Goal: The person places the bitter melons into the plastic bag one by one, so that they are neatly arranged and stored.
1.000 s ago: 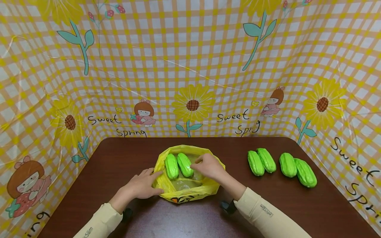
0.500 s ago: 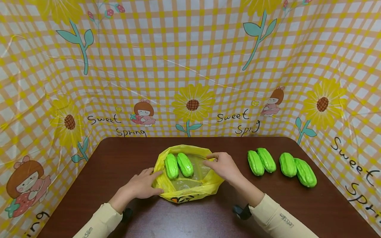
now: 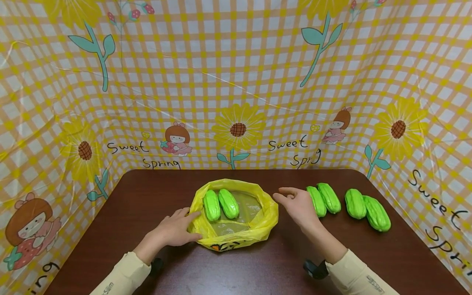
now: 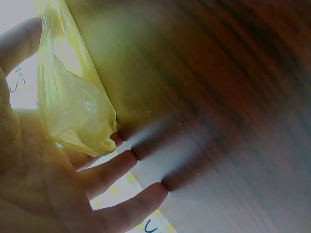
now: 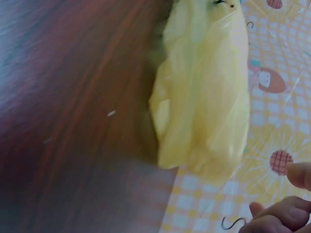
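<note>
A yellow plastic bag [image 3: 271, 213] stands wide-mouthed at the middle of the table, with two bright green, ridged bitter melons [image 3: 212, 205] lying side by side inside. My left hand [image 3: 173, 229] rests against the bag's left side, thumb and fingers spread. In the left wrist view, its fingertips [image 4: 158, 193] touch the table while the thumb lies at the bag's edge. My right hand [image 3: 299, 205] is right of the bag, fingers loosely bent, holding nothing. It partly covers the nearest of several more bitter melons [image 3: 330, 198] on the right side of the table.
The dark brown table [image 3: 147, 192] has a checked cloth [image 3: 236, 61] with sunflowers hanging behind and at both sides. Two of the right-hand melons, including the outermost melon [image 3: 377, 214], lie near the table's right edge.
My right hand has withdrawn from beside the melons inside the bag, passing over its right rim toward the melons on the right. The left hand has stayed at the bag's left side.
</note>
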{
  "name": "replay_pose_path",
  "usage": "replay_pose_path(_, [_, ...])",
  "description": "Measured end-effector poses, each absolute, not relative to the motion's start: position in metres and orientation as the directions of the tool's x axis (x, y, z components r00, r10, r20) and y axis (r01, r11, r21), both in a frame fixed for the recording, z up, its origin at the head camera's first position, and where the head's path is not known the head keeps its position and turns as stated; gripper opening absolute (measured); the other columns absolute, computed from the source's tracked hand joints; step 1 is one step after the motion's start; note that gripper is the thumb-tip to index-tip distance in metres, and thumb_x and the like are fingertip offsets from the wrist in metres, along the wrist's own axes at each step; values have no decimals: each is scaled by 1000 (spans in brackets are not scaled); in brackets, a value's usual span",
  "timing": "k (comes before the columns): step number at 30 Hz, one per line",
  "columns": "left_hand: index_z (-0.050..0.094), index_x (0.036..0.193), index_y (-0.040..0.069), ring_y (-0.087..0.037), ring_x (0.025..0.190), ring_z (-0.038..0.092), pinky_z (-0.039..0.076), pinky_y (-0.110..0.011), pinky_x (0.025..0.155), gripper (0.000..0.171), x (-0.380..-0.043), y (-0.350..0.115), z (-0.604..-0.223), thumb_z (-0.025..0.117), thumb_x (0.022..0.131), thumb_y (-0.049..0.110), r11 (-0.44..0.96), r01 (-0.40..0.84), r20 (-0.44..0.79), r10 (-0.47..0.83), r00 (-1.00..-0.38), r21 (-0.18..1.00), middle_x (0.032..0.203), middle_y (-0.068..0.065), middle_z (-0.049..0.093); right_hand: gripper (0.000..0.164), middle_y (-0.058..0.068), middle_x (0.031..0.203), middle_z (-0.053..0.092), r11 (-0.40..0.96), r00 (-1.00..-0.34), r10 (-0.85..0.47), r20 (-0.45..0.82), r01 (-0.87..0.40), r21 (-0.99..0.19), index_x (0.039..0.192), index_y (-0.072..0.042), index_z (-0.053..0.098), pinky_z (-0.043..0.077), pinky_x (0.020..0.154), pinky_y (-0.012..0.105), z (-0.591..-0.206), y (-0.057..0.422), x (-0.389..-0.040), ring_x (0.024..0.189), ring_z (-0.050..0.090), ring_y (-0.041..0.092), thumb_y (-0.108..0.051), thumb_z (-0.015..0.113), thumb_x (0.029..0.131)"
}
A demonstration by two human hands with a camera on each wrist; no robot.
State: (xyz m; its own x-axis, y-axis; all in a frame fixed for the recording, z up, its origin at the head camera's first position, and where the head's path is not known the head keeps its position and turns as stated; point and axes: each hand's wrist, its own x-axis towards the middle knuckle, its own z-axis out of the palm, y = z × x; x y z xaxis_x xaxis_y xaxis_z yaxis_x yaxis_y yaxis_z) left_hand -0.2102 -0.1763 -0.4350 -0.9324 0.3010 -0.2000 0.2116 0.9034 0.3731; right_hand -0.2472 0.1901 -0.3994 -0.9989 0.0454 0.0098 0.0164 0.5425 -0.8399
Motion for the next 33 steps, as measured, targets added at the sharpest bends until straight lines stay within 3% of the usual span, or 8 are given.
replay_pose_path(1, [46, 152, 17, -42, 147, 31, 26, -73, 109, 74, -211, -176, -435, 71, 90, 49, 903, 215, -199, 303, -932, 372, 157, -22, 36, 52, 5, 79, 61, 534, -998, 67, 12, 26, -845, 132, -5, 66, 44, 67, 33, -401, 193, -247, 74, 52, 23, -40, 70, 93])
replay_pose_path(6, [46, 152, 16, -41, 146, 32, 26, -73, 109, 74, -212, -176, -435, 69, 90, 49, 902, 227, -195, 313, -929, 367, 156, -21, 37, 57, -7, 64, 39, 496, -987, 160, 18, 64, -866, 133, -4, 64, 38, 59, 29, -406, 210, -246, 62, 39, 13, -42, 72, 91])
replay_pose_path(10, [47, 152, 17, -40, 146, 33, 26, -73, 108, 74, -212, -176, -435, 70, 90, 50, 901, 225, -189, 310, -932, 370, 156, -21, 37, 61, -9, 58, 34, 469, -975, 221, 13, 94, -878, 134, -4, 63, 36, 56, 28, -411, 225, -246, 58, 37, 11, -45, 74, 90])
replay_pose_path(15, [46, 152, 17, -41, 147, 32, 26, -72, 109, 74, -211, -176, -433, 69, 90, 50, 903, 226, -193, 311, -931, 367, 157, -21, 36, 66, -11, 57, 49, 419, -958, 288, -8, 134, -898, 136, -3, 61, 41, 55, 28, -418, 241, -247, 57, 46, 8, -43, 78, 87])
replay_pose_path(21, [46, 152, 15, -41, 147, 31, 26, -73, 109, 74, -211, -175, -432, 69, 91, 49, 901, 228, -197, 316, -928, 370, 157, -22, 36, 66, 2, 82, 75, 477, -930, 366, 18, 172, -862, 133, -1, 64, 47, 62, 27, -430, 256, -248, 69, 62, 6, -45, 78, 86])
replay_pose_path(24, [45, 152, 15, -41, 146, 31, 26, -72, 109, 75, -211, -176, -433, 70, 90, 48, 901, 231, -192, 316, -929, 367, 157, -22, 36, 65, 7, 84, 76, 495, -926, 376, 24, 178, -850, 133, 1, 63, 47, 61, 29, -434, 263, -249, 69, 63, 10, -42, 78, 87])
replay_pose_path(29, [45, 152, 15, -42, 146, 32, 25, -73, 109, 76, -211, -177, -435, 69, 90, 51, 900, 234, -186, 318, -930, 369, 156, -23, 36, 62, 1, 68, 69, 499, -924, 382, 29, 180, -847, 134, 3, 62, 44, 58, 29, -437, 272, -250, 59, 56, 9, -36, 77, 88])
replay_pose_path(33, [46, 152, 15, -42, 146, 32, 24, -74, 109, 76, -212, -178, -437, 69, 90, 52, 900, 233, -186, 317, -930, 368, 156, -23, 37, 63, 0, 69, 70, 535, -923, 381, 50, 176, -826, 132, 5, 62, 45, 60, 27, -438, 275, -252, 59, 56, 5, -36, 78, 87])
